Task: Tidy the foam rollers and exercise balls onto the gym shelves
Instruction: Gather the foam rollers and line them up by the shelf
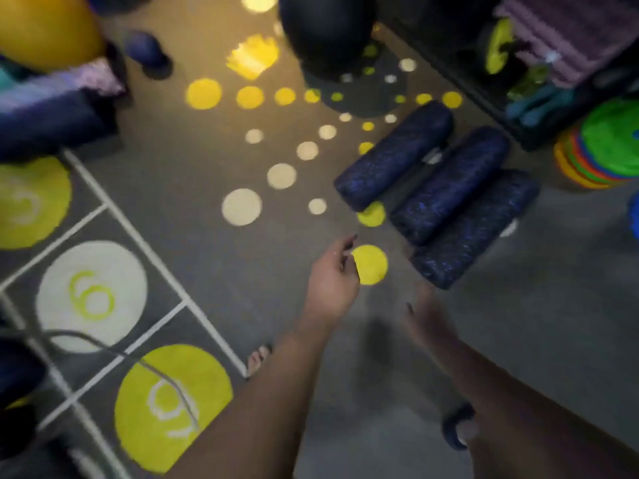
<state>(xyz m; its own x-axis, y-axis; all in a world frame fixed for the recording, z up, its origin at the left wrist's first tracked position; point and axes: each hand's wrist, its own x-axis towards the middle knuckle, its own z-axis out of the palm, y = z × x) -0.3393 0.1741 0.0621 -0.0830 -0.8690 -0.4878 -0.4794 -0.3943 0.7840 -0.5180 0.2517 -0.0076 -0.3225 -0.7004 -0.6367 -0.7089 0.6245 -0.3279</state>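
Head view, rollers first: where do they lie? (obs. 1)

Three foam rollers, dark blue and speckled, on the floor [179, 188], side by side and slanted. Far one [394, 155], middle one [449, 184], near one [473, 229]. Neighbours look to be touching. None is on the shelf [511, 108], which stands just beyond their far ends. (obs. 2)

Hands? (obs. 1)

Left hand [332, 281] is over the floor, near the yellow dot [370, 264] and short of the near roller. Its fingers [349, 242] are loosely curled and hold nothing. Right hand [427, 314] is just below the near roller's end, apart from it. It is too blurred to tell how its fingers lie, and I see nothing in it. (obs. 2)

Balls? (obs. 1)

Black exercise ball [326, 32] on the floor at the top of the frame. Yellow ball [45, 29] at top left, over a heap of folded purple and navy stuff. Small blue ball [145, 48] on the floor between them. (obs. 2)

Progress? (obs. 1)

My judgement: early. No roller or ball shows as shelved, though most of the shelf is out of view. The shelf holds purple mats [567, 36] and a lime disc [498, 46]. Stacked coloured discs [601, 150] sit beside it. All three rollers and three balls are left to do. The near roller looks like the first pick. (obs. 2)
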